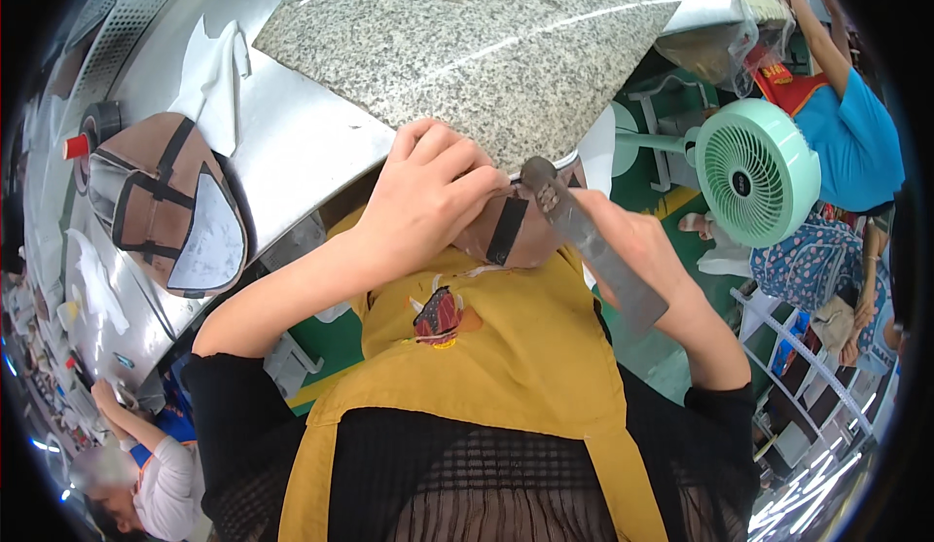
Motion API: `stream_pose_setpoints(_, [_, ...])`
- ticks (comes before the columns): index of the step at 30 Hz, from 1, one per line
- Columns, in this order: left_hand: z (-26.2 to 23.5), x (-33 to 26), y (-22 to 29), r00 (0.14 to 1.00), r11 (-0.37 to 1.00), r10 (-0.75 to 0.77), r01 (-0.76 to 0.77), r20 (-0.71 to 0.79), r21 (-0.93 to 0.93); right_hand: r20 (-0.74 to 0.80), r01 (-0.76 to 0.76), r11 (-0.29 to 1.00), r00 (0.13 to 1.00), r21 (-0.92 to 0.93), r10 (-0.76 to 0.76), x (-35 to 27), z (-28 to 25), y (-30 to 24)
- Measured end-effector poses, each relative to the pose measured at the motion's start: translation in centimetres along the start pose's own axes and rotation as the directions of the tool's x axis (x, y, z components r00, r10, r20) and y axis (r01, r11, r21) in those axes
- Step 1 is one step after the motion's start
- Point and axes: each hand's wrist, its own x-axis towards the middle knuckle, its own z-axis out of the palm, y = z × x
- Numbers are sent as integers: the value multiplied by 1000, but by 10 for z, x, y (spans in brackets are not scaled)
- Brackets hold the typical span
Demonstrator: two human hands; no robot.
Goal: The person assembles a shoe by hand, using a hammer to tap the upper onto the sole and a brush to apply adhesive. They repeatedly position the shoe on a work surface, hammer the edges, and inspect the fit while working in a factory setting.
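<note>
My left hand is at the near edge of a speckled stone slab, its fingers closed on a brown leather-like piece with a black strip across it. That piece hangs over the edge, against my mustard apron. My right hand is wrapped round a hammer with a round face and a long, flat grey peen. Its round face is just beside my left fingertips, over the piece's upper edge; whether it touches cannot be made out. The handle is hidden by my hand.
On the metal table at left lie a brown bag part with black straps, a white cloth and a tape roll. A mint-green fan stands at right. Co-workers sit at right and lower left.
</note>
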Motion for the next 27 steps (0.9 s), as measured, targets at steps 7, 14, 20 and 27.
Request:
stream_pose_setpoints(7, [-1,4,7,988,968,147,-155,52,195,-129,42,997,991,70,-33,1,4,0])
stream_pose_setpoints(14, [-4,6,11,997,998,-12,7,71,67,-220,93,991,969,-97,-112,-1,32,6])
stream_pose_setpoints(20, [-3,14,21,993,995,-88,84,84,48,-282,49,994,956,-98,-75,-13,34,1])
stream_pose_setpoints(27, [-2,8,26,988,989,-148,147,43,28,-295,70,992,950,-105,-98,-10,40,2])
